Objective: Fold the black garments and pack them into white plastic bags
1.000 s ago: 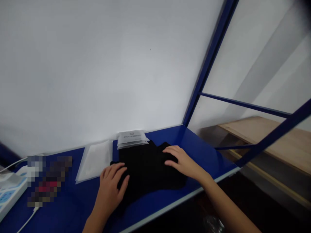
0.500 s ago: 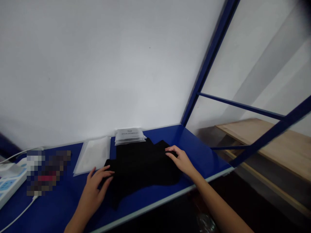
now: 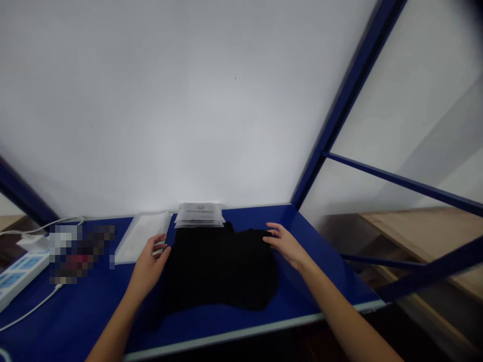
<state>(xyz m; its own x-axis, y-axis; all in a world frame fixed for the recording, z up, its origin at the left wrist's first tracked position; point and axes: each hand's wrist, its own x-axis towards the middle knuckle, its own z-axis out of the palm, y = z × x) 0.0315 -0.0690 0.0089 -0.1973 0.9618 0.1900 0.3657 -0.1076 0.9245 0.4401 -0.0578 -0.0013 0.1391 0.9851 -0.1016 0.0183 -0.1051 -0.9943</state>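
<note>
A black cloth piece [image 3: 222, 266], possibly a garment, lies spread on the blue tabletop between my hands. Its dark surface hides any folds or seams. My left hand [image 3: 150, 259] is at the cloth's left edge, fingers bent and apart, nothing visible in them. At the upper right corner of the cloth is my right hand [image 3: 286, 245], its fingers also apart, the tips at or just over the fabric. Behind the cloth, against its far edge, sits a stack of frosted plastic bags [image 3: 199, 213] with printed lettering. A clear, pale plastic bag [image 3: 141, 236] lies flat beyond my left hand.
On the left are a white power strip [image 3: 26, 276] with a plugged-in charger and cables, and a blurred-out object [image 3: 81, 254]. A white wall rises behind the blue table [image 3: 211, 327]. A blue metal frame [image 3: 320, 151] stands at the right, with wooden boards [image 3: 415, 236] beyond it.
Both hands have moved up the cloth toward its far side, and their fingers have spread. The cloth's near edge and corners now lie flatter and smoother. The view has shifted slightly.
</note>
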